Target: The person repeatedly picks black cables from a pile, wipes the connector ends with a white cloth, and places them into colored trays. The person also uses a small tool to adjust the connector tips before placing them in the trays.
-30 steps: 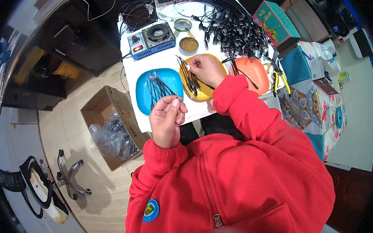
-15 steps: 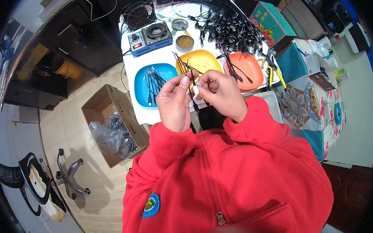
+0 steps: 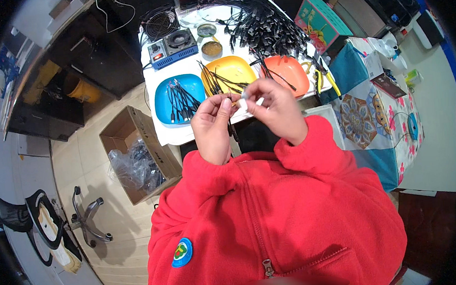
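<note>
Left on desk [image 3: 169,136]: blue tray [image 3: 160,103], USB cables [image 3: 184,102] inside. Rightward, left hand [image 3: 212,126], fingers pinching black cable [image 3: 233,132]. Right hand [image 3: 275,109] close by, fingers curled, blurred white bit [image 3: 243,104] at tips; grasp unclear. Likely cable-end handling; next move calls for steady pinch.

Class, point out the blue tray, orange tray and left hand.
Blue tray [image 3: 161,97]: head view, bare inner left side.
Orange tray [image 3: 294,69]: head view, bare inner floor.
Left hand [image 3: 212,124]: head view, middle of the hand.

lol there's a cardboard box [image 3: 157,145] holding clear plastic [image 3: 133,166] on the floor [image 3: 77,157], near a wheeled chair base [image 3: 92,208], plus a flowery tablecloth [image 3: 360,121].
</note>
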Tool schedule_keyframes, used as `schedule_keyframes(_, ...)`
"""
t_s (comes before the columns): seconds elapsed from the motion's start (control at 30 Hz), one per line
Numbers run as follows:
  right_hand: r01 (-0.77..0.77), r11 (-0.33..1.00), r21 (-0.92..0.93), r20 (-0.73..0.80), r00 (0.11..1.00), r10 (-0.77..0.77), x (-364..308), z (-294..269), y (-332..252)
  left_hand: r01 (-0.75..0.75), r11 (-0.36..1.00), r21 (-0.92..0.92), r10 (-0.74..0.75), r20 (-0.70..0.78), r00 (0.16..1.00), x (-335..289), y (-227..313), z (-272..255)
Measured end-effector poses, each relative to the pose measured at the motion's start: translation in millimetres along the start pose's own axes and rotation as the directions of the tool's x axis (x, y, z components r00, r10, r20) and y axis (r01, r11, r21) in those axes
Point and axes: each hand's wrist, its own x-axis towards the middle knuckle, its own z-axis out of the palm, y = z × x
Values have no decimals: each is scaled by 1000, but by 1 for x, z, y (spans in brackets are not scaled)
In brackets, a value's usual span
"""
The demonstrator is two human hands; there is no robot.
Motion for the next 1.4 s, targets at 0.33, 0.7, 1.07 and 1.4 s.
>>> schedule_keyframes(0.33,-103,855,509,118,992,49,-16,-9,10,102,980,-169,-68,195,979,-26,-5,5)
schedule_keyframes(0.7,-66,853,517,106,994,13,-39,-17,2,90,995,-37,-79,235,969,-42,-6,7)
schedule_keyframes(1.07,-12,881,472,94,995,-37,-43,-19,5,97,995,6,-96,268,959,-44,-8,7)
schedule_keyframes(1.4,-387,376,842,366,922,130,-46,-8,17,341,914,-219,-252,352,901,-44,-10,1)
